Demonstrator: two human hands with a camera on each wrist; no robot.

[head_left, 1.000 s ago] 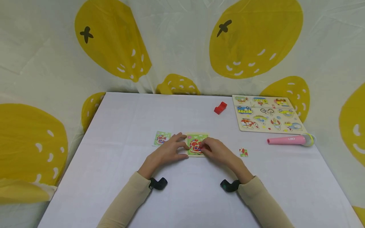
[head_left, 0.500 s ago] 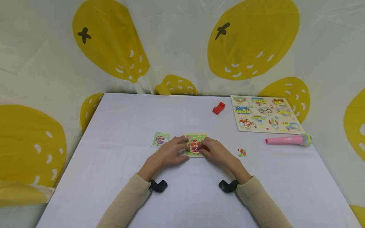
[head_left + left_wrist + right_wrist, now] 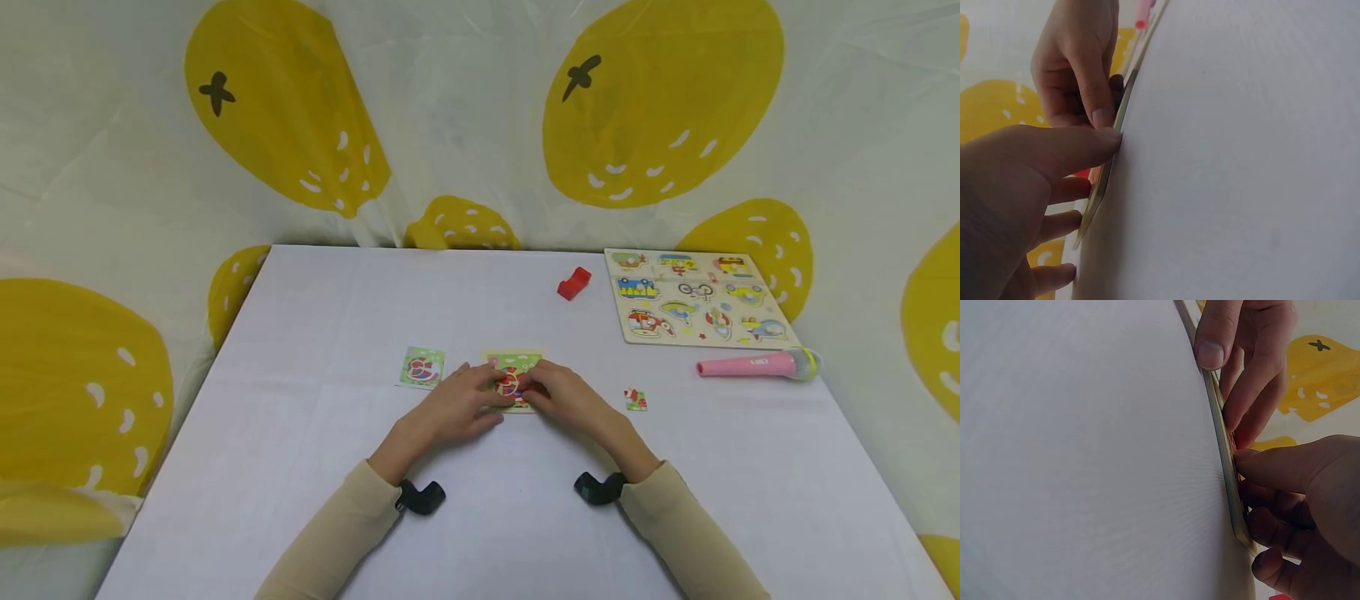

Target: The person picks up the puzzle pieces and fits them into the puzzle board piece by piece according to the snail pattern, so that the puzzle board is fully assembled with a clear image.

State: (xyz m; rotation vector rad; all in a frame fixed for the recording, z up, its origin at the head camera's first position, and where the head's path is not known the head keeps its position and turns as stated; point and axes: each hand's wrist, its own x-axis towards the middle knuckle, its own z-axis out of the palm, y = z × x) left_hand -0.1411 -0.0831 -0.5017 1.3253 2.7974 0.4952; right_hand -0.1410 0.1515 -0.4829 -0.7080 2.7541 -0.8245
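A small jigsaw puzzle (image 3: 517, 362) with a red and green picture lies in a pale frame at the table's middle. My left hand (image 3: 461, 404) reaches over its left side, fingers spread and lightly bent, fingertips on the picture. In the left wrist view the left thumb (image 3: 1094, 147) lies along the near edge of the frame. My right hand (image 3: 566, 396) has thumb and forefinger together at the puzzle's right part, pinching a puzzle piece mostly hidden beneath the fingers. The other right fingers (image 3: 1279, 534) are curled beside the frame. A loose puzzle piece (image 3: 635, 399) lies to the right.
Left of the puzzle lies a picture card (image 3: 422, 367). A red curved block (image 3: 574, 283) sits farther back. At the back right are a wooden vehicle peg board (image 3: 682, 333) and a pink toy microphone (image 3: 750, 365). A patterned curtain (image 3: 465, 125) hangs behind the table.
My left hand has shifted right, its fingers now reaching farther over the puzzle and uncovering more of the picture card. My right hand stays at the puzzle's right part. The view has shifted slightly.
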